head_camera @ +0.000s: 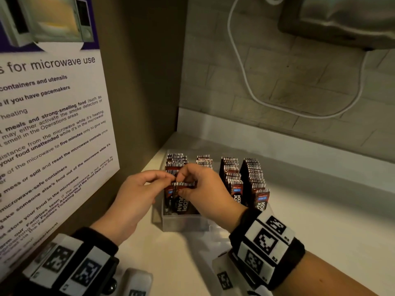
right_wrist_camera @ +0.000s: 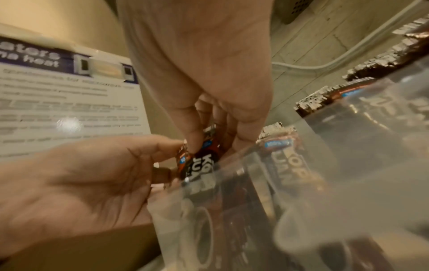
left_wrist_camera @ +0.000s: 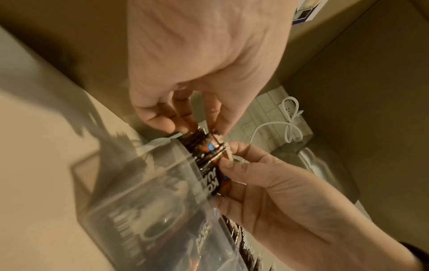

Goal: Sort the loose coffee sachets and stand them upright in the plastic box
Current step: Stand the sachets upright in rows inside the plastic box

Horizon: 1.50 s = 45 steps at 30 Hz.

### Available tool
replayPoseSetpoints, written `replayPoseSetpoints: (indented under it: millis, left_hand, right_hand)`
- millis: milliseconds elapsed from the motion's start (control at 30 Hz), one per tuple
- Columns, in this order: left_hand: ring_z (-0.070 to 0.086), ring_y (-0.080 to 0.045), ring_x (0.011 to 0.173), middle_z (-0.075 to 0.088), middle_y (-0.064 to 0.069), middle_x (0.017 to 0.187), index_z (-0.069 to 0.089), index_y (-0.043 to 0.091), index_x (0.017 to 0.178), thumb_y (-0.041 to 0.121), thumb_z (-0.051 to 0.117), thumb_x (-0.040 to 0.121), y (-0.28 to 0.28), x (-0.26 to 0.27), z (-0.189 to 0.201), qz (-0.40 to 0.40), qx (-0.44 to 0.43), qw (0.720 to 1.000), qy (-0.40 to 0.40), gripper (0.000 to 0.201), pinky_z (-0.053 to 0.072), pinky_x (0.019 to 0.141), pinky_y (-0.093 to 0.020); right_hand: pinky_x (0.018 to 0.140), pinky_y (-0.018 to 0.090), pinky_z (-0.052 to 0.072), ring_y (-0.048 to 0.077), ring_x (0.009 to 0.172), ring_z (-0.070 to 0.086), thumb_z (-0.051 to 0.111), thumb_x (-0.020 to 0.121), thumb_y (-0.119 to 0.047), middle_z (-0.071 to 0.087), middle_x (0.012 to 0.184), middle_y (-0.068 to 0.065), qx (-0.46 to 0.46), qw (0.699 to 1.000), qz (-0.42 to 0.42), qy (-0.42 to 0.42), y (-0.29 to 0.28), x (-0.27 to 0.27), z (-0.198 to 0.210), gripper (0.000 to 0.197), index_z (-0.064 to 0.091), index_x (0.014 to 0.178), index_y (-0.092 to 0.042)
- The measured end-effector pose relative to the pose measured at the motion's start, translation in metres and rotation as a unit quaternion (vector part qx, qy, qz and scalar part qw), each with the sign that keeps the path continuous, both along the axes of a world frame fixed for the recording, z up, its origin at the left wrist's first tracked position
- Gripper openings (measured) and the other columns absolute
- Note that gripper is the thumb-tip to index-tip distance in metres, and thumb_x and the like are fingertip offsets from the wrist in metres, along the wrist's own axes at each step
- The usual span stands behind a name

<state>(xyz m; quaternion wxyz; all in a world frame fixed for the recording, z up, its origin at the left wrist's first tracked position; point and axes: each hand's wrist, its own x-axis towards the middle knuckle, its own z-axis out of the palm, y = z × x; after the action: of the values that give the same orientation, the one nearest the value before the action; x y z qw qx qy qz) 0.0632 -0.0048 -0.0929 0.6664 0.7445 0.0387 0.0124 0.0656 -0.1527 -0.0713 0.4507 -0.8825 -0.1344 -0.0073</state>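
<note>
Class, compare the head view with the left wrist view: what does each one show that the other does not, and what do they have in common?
Only the head view shows the microwave notice in readable form, both marker wristbands, and four rows of sachets standing in the plastic box.

Only the left wrist view shows the wall socket with its plugged-in white cable, and the undersides of the fingers.

Both show the left hand and right hand pinching the top of a sachet at the box's left end.
</note>
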Motion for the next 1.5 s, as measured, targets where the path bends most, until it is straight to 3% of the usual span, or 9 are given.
replayPoseSetpoints:
  millis: [133, 433, 567, 667, 867, 967, 1067, 1367, 1500]
  left_hand:
    - [0.051, 0.002, 0.054, 0.058, 0.022, 0.052, 0.074, 0.019, 0.085, 0.023, 0.059, 0.092, 0.000, -0.005, 0.010, -0.001, -0.021, 1.000, 0.007, 0.017, 0.034, 0.054, -0.021]
    - [0.060, 0.002, 0.069, 0.068, 0.013, 0.074, 0.069, 0.018, 0.084, 0.019, 0.057, 0.093, -0.016, -0.014, 0.033, 0.039, -0.092, 0.992, -0.075, 0.015, 0.045, 0.061, -0.013]
    - [0.057, -0.011, 0.118, 0.064, 0.000, 0.126, 0.059, 0.021, 0.125, 0.035, 0.040, 0.098, -0.044, -0.027, 0.043, -0.084, -0.184, 0.979, 0.001, 0.036, 0.040, 0.102, -0.026]
    - [0.035, -0.001, 0.132, 0.039, 0.011, 0.149, 0.036, 0.029, 0.146, 0.058, 0.037, 0.083, -0.061, -0.032, 0.041, -0.129, -0.184, 0.974, 0.039, 0.069, 0.024, 0.102, -0.021]
    - [0.037, 0.009, 0.111, 0.039, 0.028, 0.127, 0.027, 0.040, 0.147, 0.058, 0.032, 0.093, -0.079, -0.027, 0.041, -0.121, -0.194, 0.970, 0.085, 0.057, 0.025, 0.099, -0.020]
    - [0.044, 0.022, 0.067, 0.041, 0.026, 0.086, 0.043, 0.043, 0.120, 0.057, 0.027, 0.096, -0.083, -0.025, 0.044, -0.102, -0.191, 0.970, 0.113, 0.032, 0.038, 0.073, -0.006]
    - [0.040, 0.024, 0.044, 0.041, 0.021, 0.082, 0.043, 0.045, 0.117, 0.055, 0.027, 0.098, -0.085, -0.025, 0.051, -0.085, -0.177, 0.972, 0.132, 0.027, 0.037, 0.047, -0.001]
    - [0.036, -0.001, 0.093, 0.031, 0.004, 0.153, 0.028, 0.029, 0.150, 0.061, 0.026, 0.096, -0.088, -0.014, 0.046, -0.093, -0.205, 0.959, 0.169, 0.063, 0.022, 0.089, -0.026]
    - [0.043, -0.008, 0.116, 0.049, 0.001, 0.135, 0.045, 0.025, 0.138, 0.054, 0.036, 0.096, -0.084, -0.011, 0.041, -0.082, -0.205, 0.956, 0.194, 0.052, 0.033, 0.095, -0.030]
  right_hand:
    - [0.076, 0.043, 0.056, 0.025, 0.082, 0.063, 0.064, 0.082, 0.006, 0.065, 0.091, 0.009, 0.067, 0.997, -0.021, 0.032, -0.012, 0.003, 0.013, 0.034, 0.057, 0.077, -0.026]
    - [0.058, 0.031, 0.054, 0.015, 0.066, 0.061, 0.060, 0.084, 0.011, 0.064, 0.077, 0.001, 0.141, 0.985, -0.094, 0.040, -0.058, 0.006, 0.032, 0.030, 0.056, 0.080, -0.018]
    - [0.068, 0.046, 0.056, 0.029, 0.072, 0.063, 0.062, 0.083, 0.008, 0.066, 0.089, 0.015, 0.064, 0.992, -0.105, 0.041, -0.053, 0.004, 0.016, 0.035, 0.057, 0.077, -0.026]
    - [0.068, 0.041, 0.057, 0.024, 0.073, 0.063, 0.061, 0.085, 0.006, 0.063, 0.085, 0.006, 0.013, 0.992, -0.120, 0.036, -0.046, 0.001, 0.009, 0.032, 0.056, 0.080, -0.025]
    - [0.046, 0.011, 0.040, 0.012, 0.064, 0.054, 0.052, 0.084, 0.008, 0.060, 0.081, 0.001, -0.095, 0.985, -0.141, -0.012, -0.039, -0.003, 0.002, 0.026, 0.055, 0.084, -0.018]
    - [0.067, 0.022, 0.043, 0.023, 0.087, 0.058, 0.053, 0.083, 0.005, 0.061, 0.102, 0.008, -0.149, 0.978, -0.141, -0.041, -0.036, -0.002, -0.001, 0.027, 0.060, 0.090, -0.020]
    - [0.074, 0.022, 0.037, 0.024, 0.096, 0.055, 0.054, 0.084, 0.004, 0.058, 0.108, 0.009, -0.176, 0.972, -0.147, -0.040, -0.036, -0.002, -0.005, 0.027, 0.064, 0.102, -0.014]
    - [0.074, 0.036, 0.050, 0.029, 0.088, 0.061, 0.050, 0.085, 0.004, 0.065, 0.100, 0.013, -0.172, 0.975, -0.134, -0.049, -0.036, -0.001, -0.009, 0.025, 0.060, 0.105, -0.007]
    - [0.065, 0.026, 0.052, 0.023, 0.084, 0.063, 0.046, 0.084, 0.011, 0.065, 0.100, 0.006, -0.119, 0.986, -0.118, 0.002, -0.042, 0.003, -0.004, 0.032, 0.058, 0.097, -0.016]
